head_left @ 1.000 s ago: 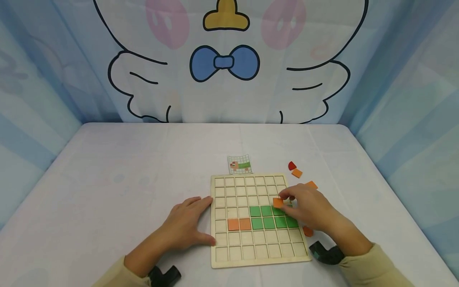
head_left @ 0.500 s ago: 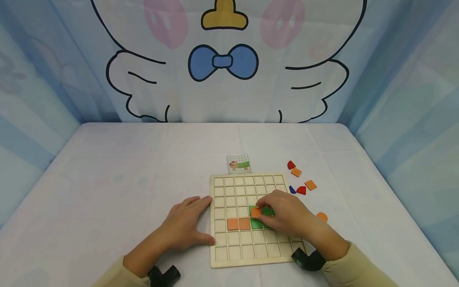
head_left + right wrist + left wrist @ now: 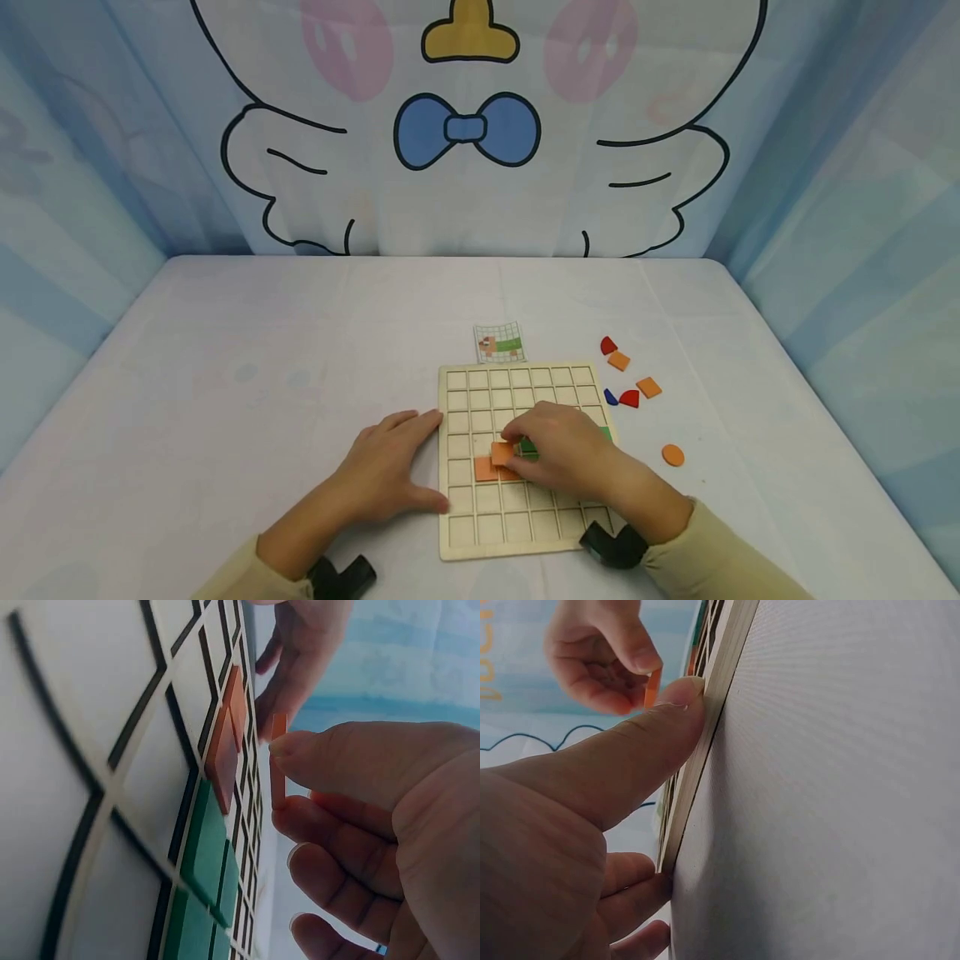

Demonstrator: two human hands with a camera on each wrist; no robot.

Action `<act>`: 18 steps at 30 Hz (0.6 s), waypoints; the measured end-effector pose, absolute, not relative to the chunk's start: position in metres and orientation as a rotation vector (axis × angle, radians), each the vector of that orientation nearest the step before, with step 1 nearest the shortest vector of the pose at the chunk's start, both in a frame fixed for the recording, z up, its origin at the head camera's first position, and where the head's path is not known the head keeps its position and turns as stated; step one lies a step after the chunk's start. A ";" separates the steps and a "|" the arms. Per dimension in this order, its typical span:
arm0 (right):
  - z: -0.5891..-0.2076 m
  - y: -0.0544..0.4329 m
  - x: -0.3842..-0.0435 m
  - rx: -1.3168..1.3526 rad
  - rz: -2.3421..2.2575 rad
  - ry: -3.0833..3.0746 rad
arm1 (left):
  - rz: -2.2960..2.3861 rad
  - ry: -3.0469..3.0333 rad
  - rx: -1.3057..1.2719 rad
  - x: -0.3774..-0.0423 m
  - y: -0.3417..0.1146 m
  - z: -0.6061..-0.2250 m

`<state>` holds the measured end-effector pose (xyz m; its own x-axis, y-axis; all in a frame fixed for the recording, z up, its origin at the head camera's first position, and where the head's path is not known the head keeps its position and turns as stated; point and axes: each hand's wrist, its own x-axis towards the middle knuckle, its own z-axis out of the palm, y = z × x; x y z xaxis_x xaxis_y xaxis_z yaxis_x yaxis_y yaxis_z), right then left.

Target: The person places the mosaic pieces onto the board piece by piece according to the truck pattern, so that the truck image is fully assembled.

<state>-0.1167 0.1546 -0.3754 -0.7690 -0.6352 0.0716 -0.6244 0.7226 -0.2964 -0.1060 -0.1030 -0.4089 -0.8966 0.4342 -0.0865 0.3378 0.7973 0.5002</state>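
My right hand pinches an orange square tile between thumb and fingers. In the right wrist view the tile stands edge-on, apart from the board's surface. Below it, two orange tiles lie side by side in cells of the wooden grid board. Green tiles fill cells to their right, mostly hidden by my right hand in the head view. My left hand touches the board's left edge with its thumb and fingers spread; the left wrist view shows the thumb against the wooden rim.
A small picture card lies behind the board. To the right are loose pieces: red ones, orange squares, a blue piece and an orange disc. A curtain hangs behind the white table.
My right hand has carried the orange tile leftward across the board, from above the green tiles to above the orange ones. The left hand has stayed at the board's edge.
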 end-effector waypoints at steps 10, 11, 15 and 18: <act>-0.379 0.139 -0.118 -1.085 -0.466 2.851 | 0.702 2.788 0.599 -0.107 -0.103 -0.408; -0.380 0.138 -0.119 -1.096 -0.470 2.852 | 0.703 2.786 0.598 -0.107 -0.103 -0.408; -0.382 0.134 -0.119 -1.135 -0.488 2.855 | 0.713 2.779 0.605 -0.106 -0.104 -0.407; -0.384 0.131 -0.120 -1.146 -0.487 2.851 | 0.717 2.777 0.611 -0.106 -0.104 -0.407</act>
